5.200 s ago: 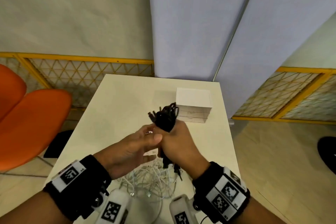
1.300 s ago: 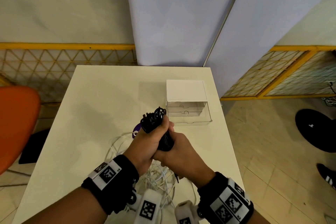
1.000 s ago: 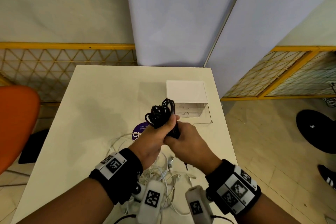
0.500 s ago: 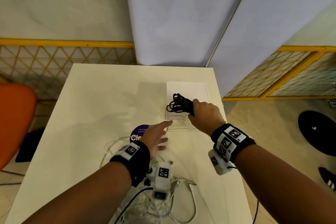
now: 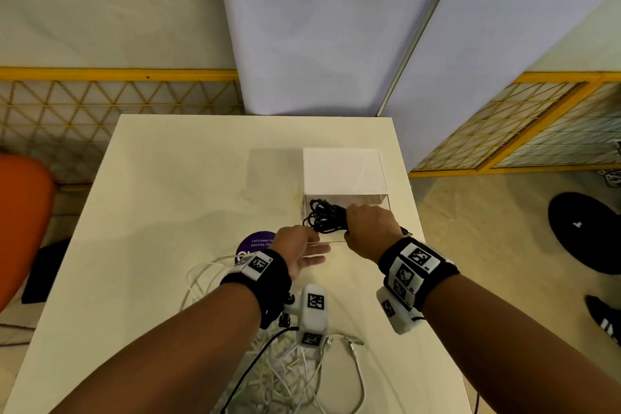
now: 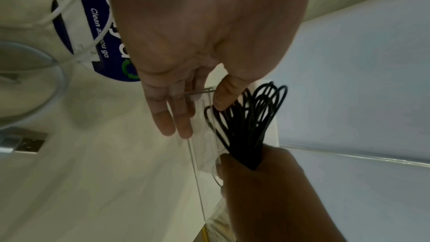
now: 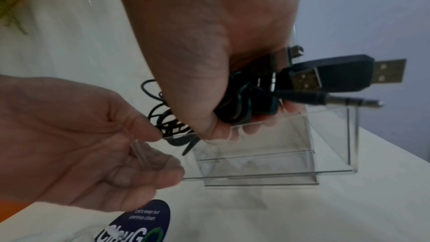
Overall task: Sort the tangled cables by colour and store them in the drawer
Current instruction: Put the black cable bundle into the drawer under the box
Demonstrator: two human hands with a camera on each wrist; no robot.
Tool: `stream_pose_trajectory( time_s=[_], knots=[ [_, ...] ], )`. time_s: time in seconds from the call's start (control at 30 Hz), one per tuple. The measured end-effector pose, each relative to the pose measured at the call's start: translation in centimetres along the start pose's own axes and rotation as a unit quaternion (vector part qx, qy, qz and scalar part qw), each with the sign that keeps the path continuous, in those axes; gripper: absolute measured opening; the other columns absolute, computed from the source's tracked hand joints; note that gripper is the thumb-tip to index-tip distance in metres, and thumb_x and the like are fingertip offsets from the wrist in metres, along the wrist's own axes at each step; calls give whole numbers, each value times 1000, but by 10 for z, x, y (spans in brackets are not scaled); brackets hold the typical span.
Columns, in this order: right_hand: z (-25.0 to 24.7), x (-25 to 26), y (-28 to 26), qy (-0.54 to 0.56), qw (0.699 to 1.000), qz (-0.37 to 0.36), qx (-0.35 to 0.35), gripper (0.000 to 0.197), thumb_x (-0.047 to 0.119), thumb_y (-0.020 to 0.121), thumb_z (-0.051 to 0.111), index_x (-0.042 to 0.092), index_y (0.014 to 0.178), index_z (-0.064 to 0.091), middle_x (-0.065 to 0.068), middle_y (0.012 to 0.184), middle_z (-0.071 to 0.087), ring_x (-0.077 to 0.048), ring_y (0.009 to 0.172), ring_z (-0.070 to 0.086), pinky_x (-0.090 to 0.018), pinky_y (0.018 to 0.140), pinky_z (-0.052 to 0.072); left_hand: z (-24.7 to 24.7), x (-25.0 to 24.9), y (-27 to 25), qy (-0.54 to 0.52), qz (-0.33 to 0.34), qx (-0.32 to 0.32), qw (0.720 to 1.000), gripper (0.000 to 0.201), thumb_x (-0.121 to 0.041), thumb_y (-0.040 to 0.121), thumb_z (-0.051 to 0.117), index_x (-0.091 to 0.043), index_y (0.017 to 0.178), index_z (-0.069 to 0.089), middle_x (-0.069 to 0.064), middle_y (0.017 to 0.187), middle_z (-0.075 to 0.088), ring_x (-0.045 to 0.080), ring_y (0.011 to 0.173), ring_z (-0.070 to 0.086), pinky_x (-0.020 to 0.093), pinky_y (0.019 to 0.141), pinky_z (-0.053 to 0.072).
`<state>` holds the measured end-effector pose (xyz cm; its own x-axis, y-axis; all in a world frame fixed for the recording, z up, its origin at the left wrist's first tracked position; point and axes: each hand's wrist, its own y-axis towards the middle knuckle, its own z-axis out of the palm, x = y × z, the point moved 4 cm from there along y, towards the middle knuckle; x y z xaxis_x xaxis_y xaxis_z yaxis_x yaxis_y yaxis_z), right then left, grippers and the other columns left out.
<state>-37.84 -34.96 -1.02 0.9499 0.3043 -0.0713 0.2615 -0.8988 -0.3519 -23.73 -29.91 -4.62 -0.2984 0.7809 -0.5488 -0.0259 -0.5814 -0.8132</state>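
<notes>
My right hand (image 5: 364,225) grips a coiled bundle of black cables (image 5: 322,219) and holds it low over the pulled-out clear drawer (image 5: 385,209) of a small white-topped box (image 5: 342,171). In the right wrist view, black USB plugs (image 7: 349,74) and an audio jack stick out of that fist (image 7: 232,117). My left hand (image 5: 300,250) is at the drawer's front left corner. Its thumb lies inside the clear front wall (image 6: 197,154) and its fingers (image 6: 173,117) outside, pinching it. The thumb touches the cable loops (image 6: 252,122). A tangle of white cables (image 5: 295,366) lies on the near table.
A round purple sticker (image 5: 257,245) lies on the cream table (image 5: 174,195) left of the drawer. An orange chair (image 5: 23,212) stands off the table's left edge. The right edge drops to the floor, where a black round base (image 5: 584,228) stands. Grey partitions rise behind.
Both hands held the black bundle a second ago. My right hand has since carried it forward and down over the open drawer, and my left hand let go and took the drawer's front corner.
</notes>
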Motion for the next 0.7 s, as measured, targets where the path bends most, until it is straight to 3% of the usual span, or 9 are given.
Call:
stream_pose_trajectory(
  time_s=[0.23,0.37,0.43,0.5,0.57,0.7],
  knots=[
    [0,-4,13,9,997,20,68,21,14,88,52,10,105,63,-4,90,57,-23,76,54,-31,65,45,-2,2,0,-14,8,-5,1000,11,-13,98,54,-4,104,58,15,103,59,35,90,71,47,89,55],
    [2,-1,20,11,996,23,89,23,16,90,51,10,109,62,-6,95,59,-26,90,64,-32,68,48,-1,-1,-2,47,4,7,999,39,-43,91,65,-12,115,60,7,108,63,30,101,71,45,86,54],
    [3,0,22,11,995,29,97,23,15,91,51,10,111,61,-4,93,57,-25,92,64,-32,68,47,2,-2,-3,97,7,7,995,50,-63,85,64,-21,113,59,4,115,63,27,103,69,46,89,53],
    [4,1,23,15,994,38,101,22,14,93,51,9,113,59,-4,98,61,-24,94,64,-31,69,45,6,-5,-2,140,10,2,990,71,-78,77,60,-23,120,55,4,118,62,25,102,68,47,89,55],
    [4,1,24,15,994,43,95,22,14,94,51,9,115,56,-4,105,64,-24,96,65,-31,70,44,12,-7,1,169,8,-10,985,85,-87,71,58,-21,124,54,3,117,61,24,100,67,48,88,55],
    [7,1,24,0,998,31,61,25,15,94,51,7,117,51,-6,105,66,-25,93,66,-32,70,44,18,-12,5,180,-10,-36,983,86,-87,77,47,-15,123,58,8,115,61,27,94,65,46,86,56]
  ],
)
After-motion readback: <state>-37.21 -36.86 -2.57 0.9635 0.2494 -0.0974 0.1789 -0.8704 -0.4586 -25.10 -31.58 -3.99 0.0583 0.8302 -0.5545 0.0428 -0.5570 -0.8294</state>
